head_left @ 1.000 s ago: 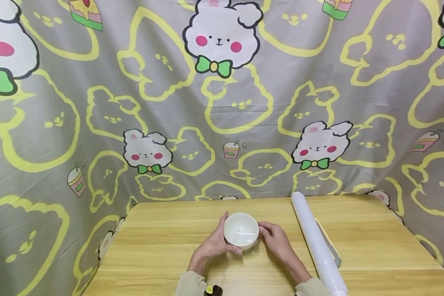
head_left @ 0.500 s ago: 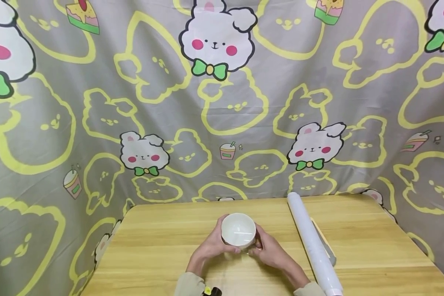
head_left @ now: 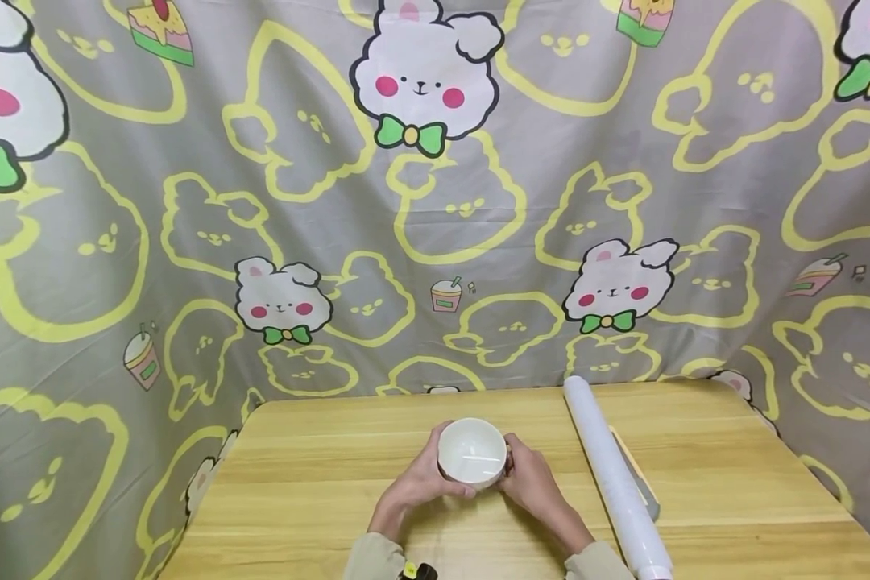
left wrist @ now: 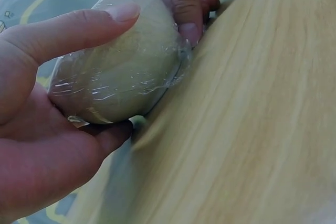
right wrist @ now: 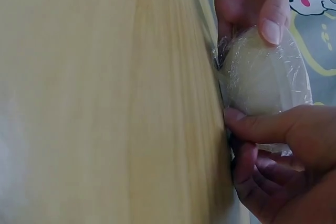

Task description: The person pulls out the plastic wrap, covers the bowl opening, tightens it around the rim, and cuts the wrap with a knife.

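Note:
A white bowl [head_left: 471, 447] sits low over the table in the head view, its mouth facing up. Clear cling film [left wrist: 105, 90] covers it and hangs in crumpled folds down its side. My left hand [head_left: 422, 475] holds the bowl from the left, thumb along the near wall and fingers round the far side. At the bowl's lower right, my right hand [head_left: 532, 483] pinches the loose film, its thumb [right wrist: 257, 127] against the wall near the base and its other fingers curled under. The bowl's underside is hidden.
A long roll of cling film [head_left: 616, 475] lies lengthwise on the wooden table [head_left: 297, 499], right of my hands. Partly behind it lies a flat grey and yellow object [head_left: 645, 487]. A patterned curtain [head_left: 377, 209] hangs round the table's back and sides.
My right hand first touches the bowl's right side, then reaches under its near edge, and now is back at the lower right. The left hand keeps hold of the bowl.

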The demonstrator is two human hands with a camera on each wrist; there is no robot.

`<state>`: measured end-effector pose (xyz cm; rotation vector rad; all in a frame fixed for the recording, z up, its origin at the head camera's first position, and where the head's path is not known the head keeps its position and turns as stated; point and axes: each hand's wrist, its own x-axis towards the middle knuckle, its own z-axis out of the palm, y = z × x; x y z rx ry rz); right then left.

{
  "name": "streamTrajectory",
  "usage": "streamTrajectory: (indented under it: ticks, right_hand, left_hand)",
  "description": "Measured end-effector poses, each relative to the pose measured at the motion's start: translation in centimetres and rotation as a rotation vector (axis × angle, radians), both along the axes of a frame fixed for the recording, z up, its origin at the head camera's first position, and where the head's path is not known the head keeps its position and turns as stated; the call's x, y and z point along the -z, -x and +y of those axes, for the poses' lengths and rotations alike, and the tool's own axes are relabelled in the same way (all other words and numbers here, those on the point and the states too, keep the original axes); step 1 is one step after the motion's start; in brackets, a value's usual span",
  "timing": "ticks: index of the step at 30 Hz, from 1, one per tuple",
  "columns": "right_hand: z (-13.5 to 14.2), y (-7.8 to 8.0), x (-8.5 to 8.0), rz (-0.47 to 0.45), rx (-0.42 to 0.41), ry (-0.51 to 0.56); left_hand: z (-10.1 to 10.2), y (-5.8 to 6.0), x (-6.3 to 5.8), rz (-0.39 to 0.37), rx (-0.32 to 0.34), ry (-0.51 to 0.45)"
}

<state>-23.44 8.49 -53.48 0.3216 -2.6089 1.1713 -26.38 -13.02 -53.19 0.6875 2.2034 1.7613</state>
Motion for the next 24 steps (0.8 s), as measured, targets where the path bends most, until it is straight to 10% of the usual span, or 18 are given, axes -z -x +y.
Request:
streamTrajectory:
  ticks: [13, 24]
  right_hand:
    - [0.1, 0.3, 0.2, -0.013, -0.073, 0.019]
    - [2.9, -0.6, -2.6, -0.282, -0.151, 0.107]
  left_hand:
    - [-0.1, 0.3, 0.6, -0.022, -0.021, -0.014]
    - [-1.9, 0.5, -0.9, -0.030, 0.024, -0.044]
